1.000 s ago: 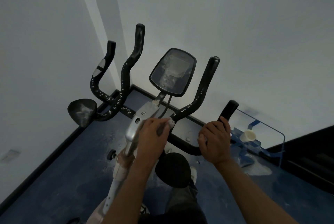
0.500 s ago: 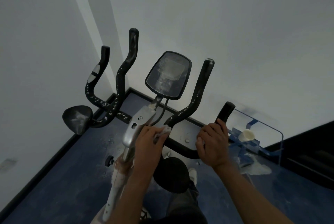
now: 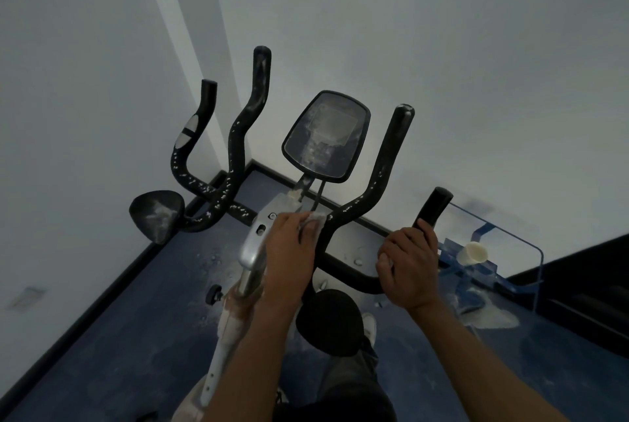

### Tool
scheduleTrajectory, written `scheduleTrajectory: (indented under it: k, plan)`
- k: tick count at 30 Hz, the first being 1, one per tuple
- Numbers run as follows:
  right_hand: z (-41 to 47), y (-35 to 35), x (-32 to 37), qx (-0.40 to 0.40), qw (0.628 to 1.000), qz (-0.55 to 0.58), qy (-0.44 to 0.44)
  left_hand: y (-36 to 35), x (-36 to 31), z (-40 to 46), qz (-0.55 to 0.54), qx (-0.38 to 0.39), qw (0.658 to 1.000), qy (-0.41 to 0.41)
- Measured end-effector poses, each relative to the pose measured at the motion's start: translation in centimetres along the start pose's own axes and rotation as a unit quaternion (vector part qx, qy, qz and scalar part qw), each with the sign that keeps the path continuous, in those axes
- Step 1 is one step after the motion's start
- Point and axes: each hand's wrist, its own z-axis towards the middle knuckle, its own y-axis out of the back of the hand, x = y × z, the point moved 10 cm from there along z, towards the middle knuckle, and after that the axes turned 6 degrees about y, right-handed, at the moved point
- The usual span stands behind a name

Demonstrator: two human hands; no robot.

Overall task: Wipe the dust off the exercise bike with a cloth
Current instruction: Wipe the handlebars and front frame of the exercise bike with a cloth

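Dust still speckles the exercise bike (image 3: pixel 238 156) handlebars beyond our left grip (image 3: pixel 289 251), which presses the cloth (image 3: pixel 315 219) onto the silver stem. Our right grip (image 3: pixel 408 265) clamps the handlebar end, probably to steady it.

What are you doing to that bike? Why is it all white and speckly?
A person is cleaning a dusty exercise bike. Their left hand presses a small cloth against the middle of the handlebar, while the right hand grips the right-hand grip. The screen and the left bars remain dusty.
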Motion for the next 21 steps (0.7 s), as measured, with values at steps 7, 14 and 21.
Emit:
scheduleTrajectory:
  k: [7,14,21]
  plan:
    - [0.0,-0.1,0.0,0.003,1.000,0.000,-0.002,-0.1,1.6,-0.6,0.027,0.008,1.000,0.008]
    - [0.1,0.0,0.0,0.000,1.000,0.001,0.000,-1.3,-1.8,1.1,0.031,0.027,0.998,-0.042]
    - [0.2,0.1,0.0,0.006,1.000,0.002,0.002,-0.5,1.0,1.1,0.060,0.033,0.997,-0.026]
